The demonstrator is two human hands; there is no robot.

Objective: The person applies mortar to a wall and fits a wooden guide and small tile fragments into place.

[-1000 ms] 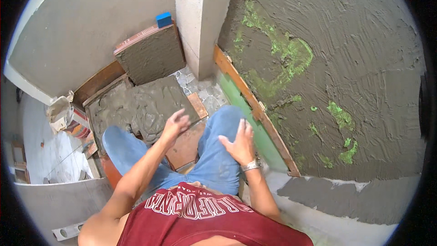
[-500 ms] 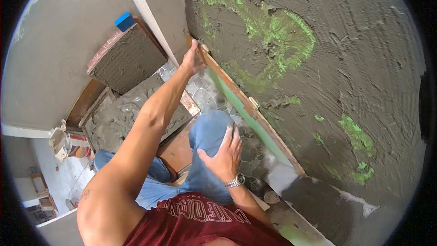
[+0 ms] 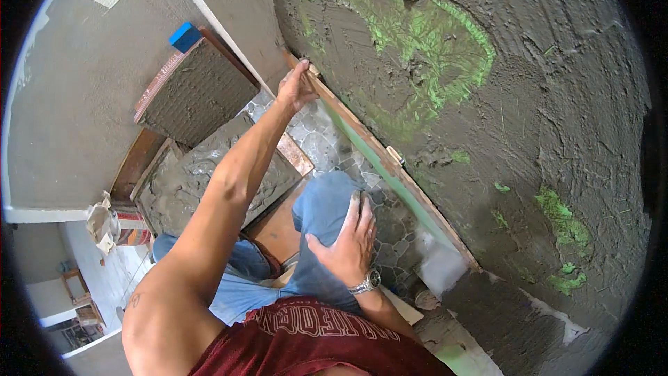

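My left hand (image 3: 296,85) reaches up and grips the far end of a long wooden batten (image 3: 390,167) that lies along the foot of the wall. The wall (image 3: 529,97) is covered in wet grey combed mortar, with green patches (image 3: 431,35) showing through. My right hand (image 3: 348,240), a watch on its wrist, rests flat on my right knee in blue jeans (image 3: 327,212). I am crouched close to the wall in a red sleeveless shirt.
Two tiles spread with grey mortar sit to the left: one leaning on the back wall (image 3: 198,94) with a blue block (image 3: 184,36) on top, one flat on the floor (image 3: 216,181). A bucket wrapped in a bag (image 3: 111,226) stands at the far left. Pebble-pattern flooring (image 3: 327,143) runs beside the batten.
My left hand left my knee, rose and reached forward to the batten's far end, where it now grips. My view swung toward the wall. The right hand stayed on the knee.
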